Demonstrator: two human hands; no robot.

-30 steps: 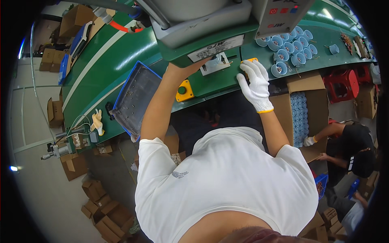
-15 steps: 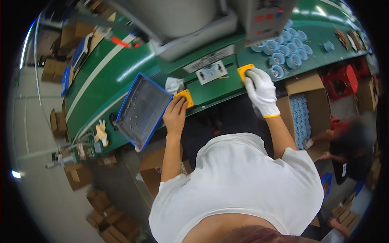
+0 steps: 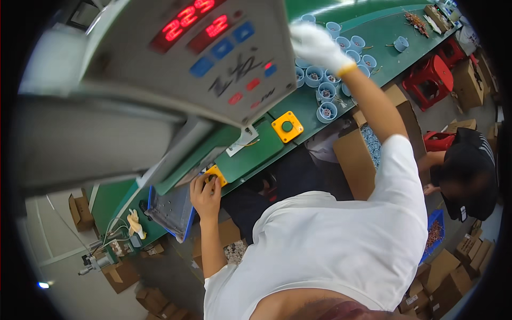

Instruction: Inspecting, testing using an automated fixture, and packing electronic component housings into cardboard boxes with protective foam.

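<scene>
My bare left hand rests with fingers apart on a yellow button box at the bench's front edge, covering part of it. Raised to the far right, my right hand in a white glove is smeared by motion beside the machine's control panel, above light blue cups. What its fingers do cannot be made out. A second yellow button box with a dark green button lies untouched between my arms. Several cups have small parts and wires in them.
The grey machine head hangs over the bench. A blue-rimmed tray lies left of my left hand. At right stand an open carton of blue cups, a red stool and a person bending down.
My right hand has left the right-hand button box and moved up and away over the cups. My left hand stays on its box. The view has turned, and the control panel now shows large.
</scene>
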